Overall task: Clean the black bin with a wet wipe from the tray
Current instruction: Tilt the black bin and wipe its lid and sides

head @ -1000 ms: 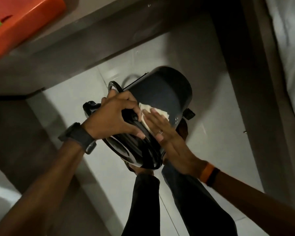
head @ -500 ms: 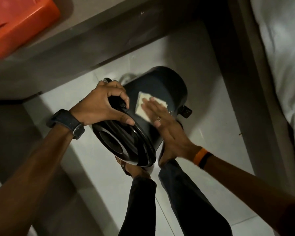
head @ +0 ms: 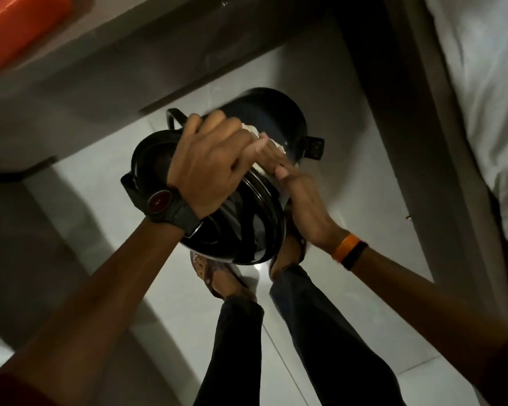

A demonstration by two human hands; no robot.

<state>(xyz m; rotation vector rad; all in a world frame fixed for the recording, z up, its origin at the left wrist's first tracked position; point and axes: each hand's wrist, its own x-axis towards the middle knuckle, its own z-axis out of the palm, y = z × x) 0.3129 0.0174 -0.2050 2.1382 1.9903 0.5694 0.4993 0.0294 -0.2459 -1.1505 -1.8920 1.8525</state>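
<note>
The black bin (head: 276, 118), a round pedal bin, is tilted above the white floor with its lid end toward me. My left hand (head: 208, 162), with a dark watch at the wrist, grips the bin's upper rim by the lid. My right hand (head: 294, 186), wearing orange and black bands, presses a white wet wipe (head: 257, 133) flat against the bin's side. Most of the wipe is hidden under my fingers and behind my left hand. The pedal (head: 316, 146) sticks out on the bin's right.
An orange tray (head: 18, 30) sits on the grey ledge at the top left. A bed with white sheets (head: 487, 98) runs down the right. My legs and sandalled feet (head: 217, 276) stand on the white tiled floor just below the bin.
My left hand has shifted over the top of the bin's rim, and the bin has turned under it. My right hand slid the wipe along the side, now partly behind my left hand.
</note>
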